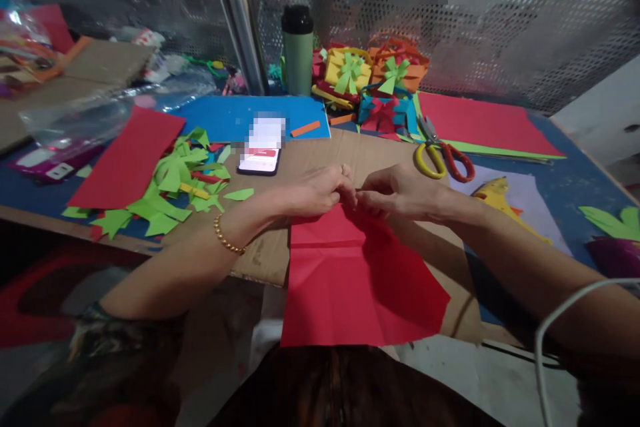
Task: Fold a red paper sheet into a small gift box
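Left hand [323, 188] and right hand [400, 192] pinch the red sheet [343, 290] at its far edge — any fold there seems hidden — so align edges, press evenly.

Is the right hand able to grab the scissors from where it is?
Probably yes: the scissors lie close beyond the right hand, and nothing seems to cover their handles. But that hand is busy with the creased red paper, so it would likely need to let go first.
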### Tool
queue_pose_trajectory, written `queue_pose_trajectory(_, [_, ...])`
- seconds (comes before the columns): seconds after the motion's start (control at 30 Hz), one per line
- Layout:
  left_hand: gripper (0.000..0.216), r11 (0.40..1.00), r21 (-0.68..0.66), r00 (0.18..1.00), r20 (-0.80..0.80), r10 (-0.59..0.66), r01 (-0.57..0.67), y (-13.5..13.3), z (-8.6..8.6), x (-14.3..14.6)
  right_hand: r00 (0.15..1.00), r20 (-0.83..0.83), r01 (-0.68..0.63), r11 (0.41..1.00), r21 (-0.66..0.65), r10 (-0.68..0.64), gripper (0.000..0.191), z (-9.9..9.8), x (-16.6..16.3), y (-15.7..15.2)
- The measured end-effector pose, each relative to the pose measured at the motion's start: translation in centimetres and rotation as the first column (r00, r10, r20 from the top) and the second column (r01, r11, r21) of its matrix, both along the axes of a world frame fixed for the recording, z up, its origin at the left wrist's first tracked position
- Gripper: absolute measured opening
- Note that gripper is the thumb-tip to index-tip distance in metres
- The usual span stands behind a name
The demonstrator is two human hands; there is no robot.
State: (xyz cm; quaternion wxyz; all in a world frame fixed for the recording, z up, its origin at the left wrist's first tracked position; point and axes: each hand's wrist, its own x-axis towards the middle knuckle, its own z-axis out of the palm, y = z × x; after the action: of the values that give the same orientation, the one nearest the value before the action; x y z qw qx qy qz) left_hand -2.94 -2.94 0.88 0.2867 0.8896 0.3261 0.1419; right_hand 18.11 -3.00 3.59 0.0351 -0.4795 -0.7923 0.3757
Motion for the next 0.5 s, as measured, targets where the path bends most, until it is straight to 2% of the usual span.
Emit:
queue_pose_trajectory(0.17, [0.039, 0.999, -0.040, 1.000, 0.006, -0.020, 0.021, -0.1, 0.2, -0.1, 0.983, 0.153, -0.103, 0.994, 0.031, 0.097, 0.034, 1.0, -0.3, -0.1])
queue_pose_trajectory(0.33, [0.041, 0.999, -0.040, 1.000, -0.015, -0.020, 0.019, 0.0, 0.4, -0.2, 0.961, 0.221, -0.169, 0.986, 0.002, 0.165, 0.024, 1.2, -0.7, 0.0])
queue_pose_trajectory(0.43, [0.039, 0.988, 0.073, 0.991, 0.037, 0.132, -0.134, 0.5, 1.9, -1.1, 0.969, 0.165, -0.186, 0.982, 0.010, 0.182, 0.026, 0.7, -0.4, 0.4])
queue_pose_trajectory(0.5, [0.036, 0.928, 0.177, 0.942, 0.139, 0.307, -0.329, 0.3, 3.4, -2.1, 0.975, 0.143, -0.174, 0.985, 0.005, 0.172, 0.027, 0.2, 0.0, 0.7])
